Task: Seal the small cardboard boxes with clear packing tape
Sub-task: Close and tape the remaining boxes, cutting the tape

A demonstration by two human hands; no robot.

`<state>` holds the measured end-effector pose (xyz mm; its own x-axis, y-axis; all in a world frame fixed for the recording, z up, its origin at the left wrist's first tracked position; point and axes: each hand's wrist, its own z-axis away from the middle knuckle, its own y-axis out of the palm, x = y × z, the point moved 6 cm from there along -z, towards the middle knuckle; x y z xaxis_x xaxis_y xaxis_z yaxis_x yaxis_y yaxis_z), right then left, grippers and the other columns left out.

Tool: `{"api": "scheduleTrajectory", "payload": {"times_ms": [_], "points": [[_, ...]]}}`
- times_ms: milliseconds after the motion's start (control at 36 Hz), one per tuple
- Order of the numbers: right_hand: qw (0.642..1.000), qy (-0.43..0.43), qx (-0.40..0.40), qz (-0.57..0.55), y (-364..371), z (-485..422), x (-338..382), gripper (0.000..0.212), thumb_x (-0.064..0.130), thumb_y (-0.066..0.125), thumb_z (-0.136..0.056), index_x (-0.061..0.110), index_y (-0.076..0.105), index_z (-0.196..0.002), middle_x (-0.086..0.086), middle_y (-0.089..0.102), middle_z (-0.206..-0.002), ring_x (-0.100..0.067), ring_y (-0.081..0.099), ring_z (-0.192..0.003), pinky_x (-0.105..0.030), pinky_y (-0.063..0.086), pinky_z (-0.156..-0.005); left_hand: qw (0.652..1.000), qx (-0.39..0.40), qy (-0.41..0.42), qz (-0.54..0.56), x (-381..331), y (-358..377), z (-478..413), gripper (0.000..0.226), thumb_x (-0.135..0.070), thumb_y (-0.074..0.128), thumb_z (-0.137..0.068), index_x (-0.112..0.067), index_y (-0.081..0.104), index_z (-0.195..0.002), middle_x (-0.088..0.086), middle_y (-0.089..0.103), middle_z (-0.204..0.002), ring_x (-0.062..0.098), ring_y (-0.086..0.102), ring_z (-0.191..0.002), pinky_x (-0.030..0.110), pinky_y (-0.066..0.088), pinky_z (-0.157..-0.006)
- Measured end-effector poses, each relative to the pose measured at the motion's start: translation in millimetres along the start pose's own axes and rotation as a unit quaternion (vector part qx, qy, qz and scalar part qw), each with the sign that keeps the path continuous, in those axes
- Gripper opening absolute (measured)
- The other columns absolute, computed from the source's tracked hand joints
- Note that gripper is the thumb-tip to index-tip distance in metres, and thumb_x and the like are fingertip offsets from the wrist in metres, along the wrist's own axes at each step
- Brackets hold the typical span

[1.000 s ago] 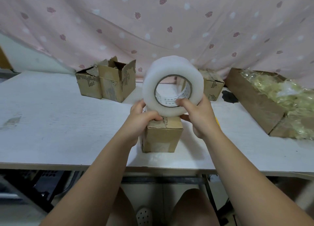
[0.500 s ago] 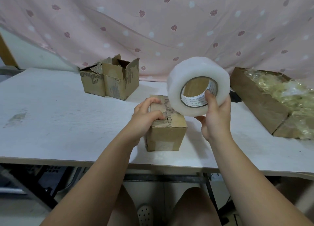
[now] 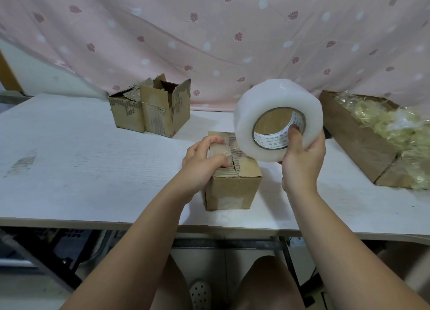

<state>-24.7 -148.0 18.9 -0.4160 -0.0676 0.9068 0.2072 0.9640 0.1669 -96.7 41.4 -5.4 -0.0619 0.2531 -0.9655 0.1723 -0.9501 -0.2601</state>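
Hands apart: L [image 3: 202,165] tight on box [image 3: 232,191] nr table [image 3: 93,174] edge, R [image 3: 302,167] round tape roll [image 3: 258,107].

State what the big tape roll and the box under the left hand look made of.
Tape roll: cloudy white plastic film, likely clear in single layers, wound on a brown paperboard core. Box: matte brown corrugated cardboard; fluted ridges show where the top flaps are torn.
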Motion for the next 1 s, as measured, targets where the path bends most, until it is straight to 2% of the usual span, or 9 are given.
{"api": "scheduleTrajectory", "payload": {"times_ms": [111, 167, 306, 556, 722, 833, 889, 944, 1000], "points": [[0.999, -0.023, -0.003, 0.036, -3.1, -2.5, 2.8, 0.025, 0.027, 0.060, -0.090, 0.049, 0.052, -0.101, 0.035, 0.063, -0.091, 0.015, 0.058, -0.090, -0.010, 0.048, -0.083, 1.000, -0.003, -0.005, -0.007, 0.3, -0.7, 1.3, 0.048, -0.042, 0.054, -0.061, -0.056, 0.050, -0.107, -0.008, 0.032, -0.138, 0.020, 0.030, -0.131, 0.047, 0.030, -0.111], [0.997, -0.033, -0.010, 0.066, -9.4, -6.1, 6.3, 0.026, 0.028, 0.060, -0.091, 0.050, 0.050, -0.102, 0.034, 0.061, -0.092, 0.017, 0.057, -0.090, -0.002, 0.043, -0.075, 1.000, 0.001, -0.009, -0.006, 0.1, -1.5, 1.7, 0.042, -0.043, 0.054, -0.061, -0.060, 0.050, -0.100, -0.009, 0.032, -0.135, 0.020, 0.031, -0.130, 0.047, 0.030, -0.111], [0.994, 0.006, -0.025, 0.110, -42.5, -9.5, -19.5, 0.017, 0.034, 0.060, -0.089, 0.045, 0.054, -0.100, 0.021, 0.062, -0.094, 0.008, 0.058, -0.091, -0.021, 0.043, -0.079, 1.000, 0.013, -0.019, 0.007, 4.8, -1.8, -0.4, 0.045, -0.044, 0.053, -0.063, -0.058, 0.047, -0.106, -0.007, 0.035, -0.132, 0.021, 0.036, -0.126, 0.046, 0.033, -0.108], [0.992, 0.051, -0.043, 0.105, -56.2, -1.3, -46.2, 0.021, 0.023, 0.065, -0.090, 0.036, 0.058, -0.104, 0.017, 0.064, -0.097, -0.003, 0.061, -0.095, -0.024, 0.046, -0.081, 0.999, 0.016, -0.019, 0.045, 6.1, 2.6, -2.5, 0.052, -0.037, 0.056, -0.063, -0.050, 0.048, -0.112, 0.001, 0.043, -0.135, 0.021, 0.051, -0.116, 0.032, 0.043, -0.094], [0.988, 0.055, -0.012, 0.142, -52.1, -3.7, -46.9, 0.026, 0.018, 0.065, -0.091, 0.028, 0.056, -0.113, 0.016, 0.061, -0.097, -0.014, 0.059, -0.100, -0.033, 0.046, -0.089, 0.997, 0.001, 0.000, 0.080, 5.9, 2.4, -0.6, 0.063, -0.029, 0.060, -0.070, -0.053, 0.043, -0.125, 0.000, 0.038, -0.142, 0.022, 0.046, -0.124, 0.041, 0.040, -0.106], [0.985, 0.036, 0.001, 0.169, -48.5, -7.5, -41.5, 0.027, 0.016, 0.064, -0.092, 0.030, 0.051, -0.111, 0.023, 0.055, -0.093, -0.012, 0.056, -0.096, -0.031, 0.043, -0.087, 0.996, -0.036, 0.068, -0.037, -9.0, -2.4, 0.4, 0.063, -0.011, 0.056, -0.091, -0.054, 0.039, -0.134, -0.014, 0.015, -0.154, 0.014, 0.020, -0.141, 0.026, 0.030, -0.103], [0.985, 0.026, -0.001, 0.173, -48.6, -10.1, -37.4, 0.028, 0.016, 0.063, -0.092, 0.030, 0.050, -0.111, 0.024, 0.054, -0.092, -0.002, 0.055, -0.087, -0.027, 0.040, -0.084, 0.987, -0.023, 0.087, -0.136, -19.7, 1.0, 0.4, 0.046, -0.015, 0.050, -0.096, -0.039, 0.051, -0.134, -0.011, 0.027, -0.149, 0.013, 0.020, -0.141, 0.017, 0.024, -0.101], [0.984, 0.013, -0.001, 0.179, -48.3, -12.2, -33.8, 0.028, 0.016, 0.063, -0.092, 0.028, 0.053, -0.115, 0.025, 0.054, -0.091, 0.011, 0.053, -0.083, -0.022, 0.037, -0.081, 0.964, -0.010, 0.077, -0.256, -28.5, 11.0, 1.7, 0.030, -0.033, 0.042, -0.100, -0.027, 0.060, -0.124, 0.000, 0.040, -0.143, 0.019, 0.022, -0.141, 0.025, 0.015, -0.114], [0.983, 0.000, 0.000, 0.185, -46.5, -13.5, -30.7, 0.033, 0.017, 0.062, -0.092, 0.025, 0.054, -0.123, 0.027, 0.054, -0.090, 0.023, 0.050, -0.080, -0.014, 0.036, -0.076, 0.937, 0.001, 0.044, -0.346, -32.7, 23.4, 3.4, 0.054, -0.060, 0.031, -0.095, -0.021, 0.057, -0.122, 0.011, 0.036, -0.149, 0.025, 0.016, -0.144, 0.042, 0.006, -0.120]]}}
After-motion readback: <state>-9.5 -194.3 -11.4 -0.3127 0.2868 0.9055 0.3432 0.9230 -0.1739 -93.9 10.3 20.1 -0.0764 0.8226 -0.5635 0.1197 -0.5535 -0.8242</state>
